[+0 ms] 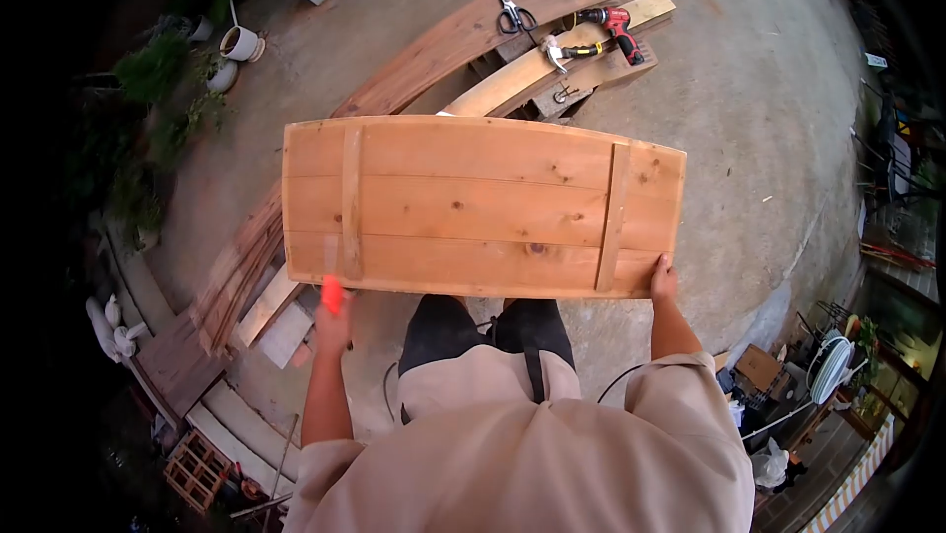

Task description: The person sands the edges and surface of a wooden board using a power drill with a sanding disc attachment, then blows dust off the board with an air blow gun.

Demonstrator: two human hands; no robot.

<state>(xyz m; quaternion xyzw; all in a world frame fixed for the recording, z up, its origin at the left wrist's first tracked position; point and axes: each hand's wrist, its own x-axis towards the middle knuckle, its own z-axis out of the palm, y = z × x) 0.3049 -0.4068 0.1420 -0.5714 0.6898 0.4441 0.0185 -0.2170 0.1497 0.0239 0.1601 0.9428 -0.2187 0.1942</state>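
A wooden panel [473, 208] of joined boards, with two battens across it, is held up in front of my body. My right hand [665, 280] is closed around its lower right corner. At the lower left edge, my left hand [333, 321] is closed on a tool with a bright red-orange handle [333, 295]. Motion blurs this tool, and a pale, faint blade-like part seems to extend up over the panel; I cannot make out its exact kind. Whether the left hand also touches the panel cannot be told.
Beyond the panel, long planks [434, 60] lie on the concrete floor [759, 90]. On them are scissors [511, 13], a claw hammer [564, 52] and a red cordless drill [619, 29]. Plant pots [240, 43] stand at left; a fan [831, 370] stands among clutter at right.
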